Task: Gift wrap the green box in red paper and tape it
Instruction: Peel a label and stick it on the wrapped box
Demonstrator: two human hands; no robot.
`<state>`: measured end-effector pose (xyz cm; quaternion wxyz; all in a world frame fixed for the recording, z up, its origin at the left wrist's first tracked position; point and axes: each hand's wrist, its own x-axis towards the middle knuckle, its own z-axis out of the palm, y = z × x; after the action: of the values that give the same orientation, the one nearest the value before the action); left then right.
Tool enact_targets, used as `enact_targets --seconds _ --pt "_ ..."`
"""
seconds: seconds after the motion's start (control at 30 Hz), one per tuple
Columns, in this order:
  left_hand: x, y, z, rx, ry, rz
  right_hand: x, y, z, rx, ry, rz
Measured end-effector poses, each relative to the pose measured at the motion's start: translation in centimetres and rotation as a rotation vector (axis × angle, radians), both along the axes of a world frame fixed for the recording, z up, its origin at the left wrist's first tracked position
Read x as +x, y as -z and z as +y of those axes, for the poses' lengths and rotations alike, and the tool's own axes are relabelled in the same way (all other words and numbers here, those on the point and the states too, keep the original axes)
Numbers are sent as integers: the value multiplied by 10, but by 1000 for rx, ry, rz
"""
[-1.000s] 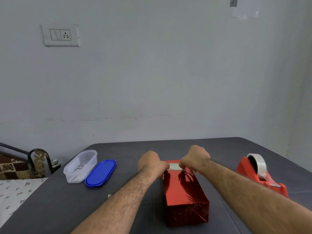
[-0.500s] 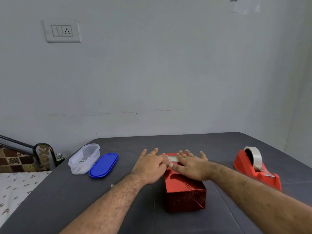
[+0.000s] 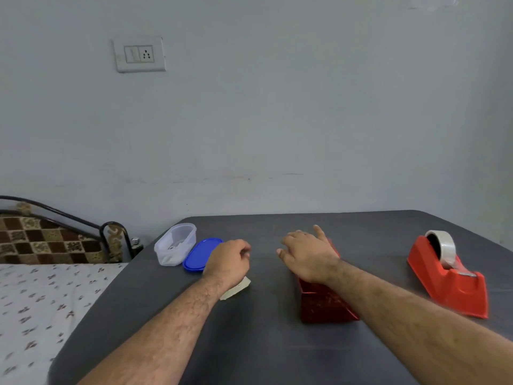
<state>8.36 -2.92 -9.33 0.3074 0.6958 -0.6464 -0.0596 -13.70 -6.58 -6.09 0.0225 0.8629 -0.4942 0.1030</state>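
Observation:
The box wrapped in shiny red paper [image 3: 324, 304] lies on the dark grey table [image 3: 277, 343], its long side pointing away from me. My right hand [image 3: 308, 255] is over its far end with fingers loosely spread, and the wrist covers the box top. My left hand [image 3: 227, 261] is off the box, to its left, above the table with fingers loosely curled and nothing seen in them. A small whitish scrap [image 3: 237, 289] lies on the table under that wrist. The red tape dispenser [image 3: 449, 276] with its roll of clear tape stands to the right.
A clear plastic tub [image 3: 175, 247] and its blue lid [image 3: 201, 254] sit at the table's far left, close to my left hand. A bed with a floral sheet [image 3: 41, 301] and a metal headboard borders the table's left edge. The wall is just behind.
Both hands lay flat on the box top half a second ago. The left hand has lifted off and moved left with fingers curling; the right hand has risen. The view has turned left.

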Motion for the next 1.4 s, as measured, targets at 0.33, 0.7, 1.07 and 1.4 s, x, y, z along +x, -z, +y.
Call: enact_targets --seconds 0.33,0.7,1.07,1.4 --pt "49 20 44 237 -84 -129 100 17 37 19 -113 242" --pt "94 10 33 -13 -229 -175 167 10 4 156 -50 -52" --pt "182 44 -2 -215 -431 309 269 43 -19 364 461 -204" --pt "181 51 -17 -197 -422 308 279 27 -43 404 344 -806"
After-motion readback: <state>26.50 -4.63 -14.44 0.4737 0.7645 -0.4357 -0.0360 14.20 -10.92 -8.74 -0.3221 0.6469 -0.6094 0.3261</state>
